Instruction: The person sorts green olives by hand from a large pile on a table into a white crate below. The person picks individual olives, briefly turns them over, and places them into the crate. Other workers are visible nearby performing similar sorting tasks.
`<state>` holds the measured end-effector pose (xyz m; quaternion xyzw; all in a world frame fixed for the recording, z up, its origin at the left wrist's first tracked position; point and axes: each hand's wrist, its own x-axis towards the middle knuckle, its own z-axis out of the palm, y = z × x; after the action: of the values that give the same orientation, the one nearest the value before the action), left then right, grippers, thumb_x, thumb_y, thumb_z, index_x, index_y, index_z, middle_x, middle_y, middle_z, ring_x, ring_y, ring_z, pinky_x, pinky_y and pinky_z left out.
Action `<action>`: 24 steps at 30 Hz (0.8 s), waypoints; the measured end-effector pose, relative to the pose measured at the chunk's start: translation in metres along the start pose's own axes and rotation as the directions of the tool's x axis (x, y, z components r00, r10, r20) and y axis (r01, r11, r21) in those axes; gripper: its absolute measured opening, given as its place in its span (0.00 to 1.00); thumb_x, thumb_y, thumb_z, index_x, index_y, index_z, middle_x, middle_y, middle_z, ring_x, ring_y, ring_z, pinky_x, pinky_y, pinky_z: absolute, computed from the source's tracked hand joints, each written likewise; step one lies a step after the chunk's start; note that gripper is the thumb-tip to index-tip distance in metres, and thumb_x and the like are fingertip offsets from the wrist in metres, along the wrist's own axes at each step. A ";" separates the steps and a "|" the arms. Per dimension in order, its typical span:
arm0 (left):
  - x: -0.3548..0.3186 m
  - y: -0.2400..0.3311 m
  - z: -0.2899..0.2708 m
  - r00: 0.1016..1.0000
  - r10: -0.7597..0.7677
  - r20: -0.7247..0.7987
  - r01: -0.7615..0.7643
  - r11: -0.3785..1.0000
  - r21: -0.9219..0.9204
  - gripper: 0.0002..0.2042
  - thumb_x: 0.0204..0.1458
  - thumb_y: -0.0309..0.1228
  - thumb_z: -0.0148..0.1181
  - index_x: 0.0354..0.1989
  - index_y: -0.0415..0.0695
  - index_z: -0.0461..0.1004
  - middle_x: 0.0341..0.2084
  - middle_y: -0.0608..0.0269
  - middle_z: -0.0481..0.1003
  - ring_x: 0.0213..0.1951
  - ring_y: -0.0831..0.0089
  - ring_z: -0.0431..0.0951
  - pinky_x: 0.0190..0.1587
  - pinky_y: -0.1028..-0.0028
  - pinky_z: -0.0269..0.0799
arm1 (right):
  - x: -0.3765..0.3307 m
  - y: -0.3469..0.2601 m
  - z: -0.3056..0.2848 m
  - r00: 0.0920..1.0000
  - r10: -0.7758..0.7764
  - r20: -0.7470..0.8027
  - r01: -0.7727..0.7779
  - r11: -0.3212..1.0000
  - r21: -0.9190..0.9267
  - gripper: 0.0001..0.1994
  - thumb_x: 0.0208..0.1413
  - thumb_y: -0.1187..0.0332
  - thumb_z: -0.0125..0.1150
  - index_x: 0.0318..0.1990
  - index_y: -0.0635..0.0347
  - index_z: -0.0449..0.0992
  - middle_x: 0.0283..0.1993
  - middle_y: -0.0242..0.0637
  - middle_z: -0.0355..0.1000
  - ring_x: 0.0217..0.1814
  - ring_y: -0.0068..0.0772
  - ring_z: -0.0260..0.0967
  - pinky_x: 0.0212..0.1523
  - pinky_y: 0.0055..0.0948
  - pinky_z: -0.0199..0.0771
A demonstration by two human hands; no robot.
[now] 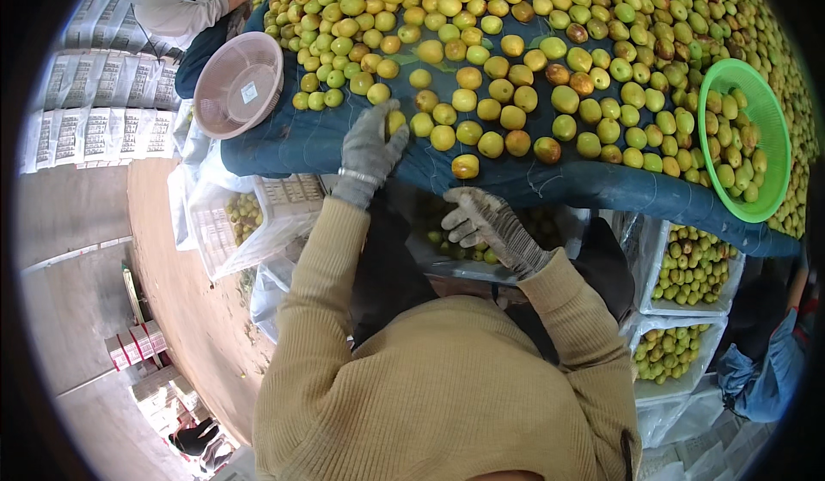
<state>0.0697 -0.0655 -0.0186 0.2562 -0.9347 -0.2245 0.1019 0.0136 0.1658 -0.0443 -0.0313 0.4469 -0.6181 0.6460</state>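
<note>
Across the table, under a dark blue cloth, lies a wide spread of small round fruit, green and yellow, with browner ones toward the far right. A pink basket sits tilted at the table's left corner, and a green basket, partly filled with fruit, leans on the right edge. The table's near edge curves across in front of the person in a tan sweater.

The left hand, in a grey glove, reaches up over that edge; its fingers are curled round a yellow fruit at the fringe of the pile, touching it, though I cannot tell whether the grip is fully closed. The right hand, also gloved, hangs below the table's edge with fingers spread apart and nothing in it, above a lined crate of fruit between the person and the table.

More white crates of fruit stand low at the right, and another at the left. Beside them, bare reddish floor runs down the left side, open for walking. Flattened printed cartons are stacked at the far left. Another person in white stands at the table's far left corner, and someone in blue sleeves is at the right.
</note>
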 end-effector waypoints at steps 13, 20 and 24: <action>0.121 0.022 0.030 0.997 -0.025 0.068 0.019 0.996 0.084 0.20 0.51 0.31 0.61 0.54 0.45 0.71 0.45 0.55 0.76 0.44 0.65 0.77 0.47 0.71 0.73 | -0.010 -0.003 0.006 0.982 -0.108 -0.154 0.151 0.944 0.295 0.11 0.63 0.59 0.52 0.47 0.54 0.70 0.38 0.31 0.72 0.28 0.20 0.71 0.23 0.15 0.69; 0.111 0.035 0.035 0.970 -0.171 0.175 0.244 0.733 -0.634 0.21 0.54 0.36 0.59 0.53 0.39 0.69 0.42 0.51 0.76 0.36 0.67 0.81 0.34 0.73 0.79 | -0.017 -0.020 -0.005 0.938 -0.290 -0.188 0.338 0.883 0.325 0.13 0.62 0.56 0.52 0.42 0.57 0.72 0.36 0.31 0.71 0.35 0.23 0.71 0.33 0.20 0.75; 0.062 0.044 0.028 0.906 0.174 0.385 0.416 -0.211 -0.884 0.24 0.59 0.42 0.49 0.56 0.36 0.65 0.44 0.47 0.75 0.38 0.63 0.81 0.36 0.72 0.81 | -0.023 -0.030 -0.003 0.910 -0.350 -0.224 0.415 0.782 0.464 0.12 0.63 0.62 0.51 0.47 0.58 0.71 0.37 0.33 0.73 0.39 0.25 0.73 0.37 0.23 0.77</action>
<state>-0.0100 -0.0541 -0.0177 0.1264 -0.3797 -0.9147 0.0570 -0.0077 0.1793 -0.0158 0.0866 0.2944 -0.8316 0.4629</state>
